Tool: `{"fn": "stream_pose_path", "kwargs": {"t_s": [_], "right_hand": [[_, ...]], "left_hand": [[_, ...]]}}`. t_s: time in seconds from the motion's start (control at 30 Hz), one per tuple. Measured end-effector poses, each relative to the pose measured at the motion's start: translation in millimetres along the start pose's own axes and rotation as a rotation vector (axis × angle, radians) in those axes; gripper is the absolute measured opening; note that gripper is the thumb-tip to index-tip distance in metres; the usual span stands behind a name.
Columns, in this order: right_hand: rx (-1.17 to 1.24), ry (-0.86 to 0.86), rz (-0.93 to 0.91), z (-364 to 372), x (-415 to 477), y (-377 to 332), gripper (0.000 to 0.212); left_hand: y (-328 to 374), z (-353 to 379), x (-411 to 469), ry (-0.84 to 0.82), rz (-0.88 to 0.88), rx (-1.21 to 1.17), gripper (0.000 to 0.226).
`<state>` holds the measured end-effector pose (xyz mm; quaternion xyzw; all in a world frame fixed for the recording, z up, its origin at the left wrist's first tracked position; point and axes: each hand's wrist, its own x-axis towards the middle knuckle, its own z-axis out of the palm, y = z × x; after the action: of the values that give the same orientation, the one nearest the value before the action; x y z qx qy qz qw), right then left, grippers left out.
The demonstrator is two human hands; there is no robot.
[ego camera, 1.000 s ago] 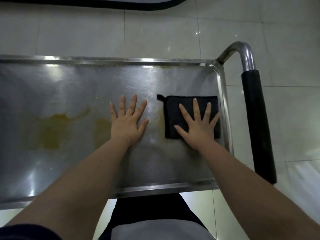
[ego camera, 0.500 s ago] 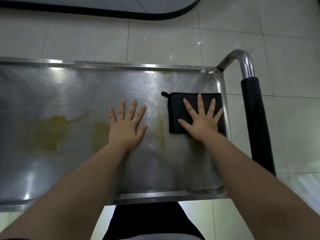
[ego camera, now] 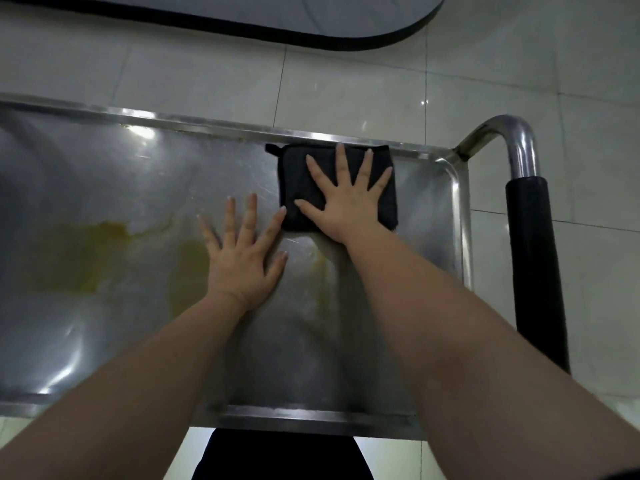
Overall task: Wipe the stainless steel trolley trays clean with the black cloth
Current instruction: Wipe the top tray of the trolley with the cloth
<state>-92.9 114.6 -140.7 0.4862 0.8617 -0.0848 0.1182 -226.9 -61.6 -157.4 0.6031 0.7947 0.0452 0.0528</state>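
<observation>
Pressing black cloth (ego camera: 298, 188) flat w/ right hand (ego camera: 346, 206), fingers straight & spread; hides cloth's middle. Sits against far rim of trolley tray (ego camera: 114, 174), nr right end & handle (ego camera: 533, 254). Resting left hand (ego camera: 242, 261) flat on bare steel, fingers splayed, gripping nothing, just right of yellowish smears (ego camera: 79, 258). Can't see tray's left end, cut off by frame edge.

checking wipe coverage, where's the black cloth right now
Head view: the black cloth lies against the far rim of the tray, toward its right end, flat under the right hand, with the left hand just left of it.
</observation>
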Motion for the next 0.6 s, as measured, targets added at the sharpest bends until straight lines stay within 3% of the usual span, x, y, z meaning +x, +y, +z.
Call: {"fn": "stream_pose_path", "kwargs": {"t_s": [0.13,0.37,0.47,0.6], "right_hand": [[0.003,0.023,-0.03,2.1,5.8,-1.3,0.079],[0.021,0.016,0.295,-0.7,-25.7,129.0,0.085],[0.074,0.025,0.327,0.8,-18.8,82.9,0.083],[0.056,0.017,0.077,5.5,-13.6,-5.2,0.077]], "left_hand": [[-2.8,-0.9,-1.7,0.007,-0.09,0.02,0.071],[1.1,-7.1,-0.2,-0.132,-0.156,0.064,0.076],[0.8,-7.1,1.2,-0.17,-0.137,0.096,0.076],[-0.3,-12.1,3.8,-0.229,-0.134,0.085,0.076]]}}
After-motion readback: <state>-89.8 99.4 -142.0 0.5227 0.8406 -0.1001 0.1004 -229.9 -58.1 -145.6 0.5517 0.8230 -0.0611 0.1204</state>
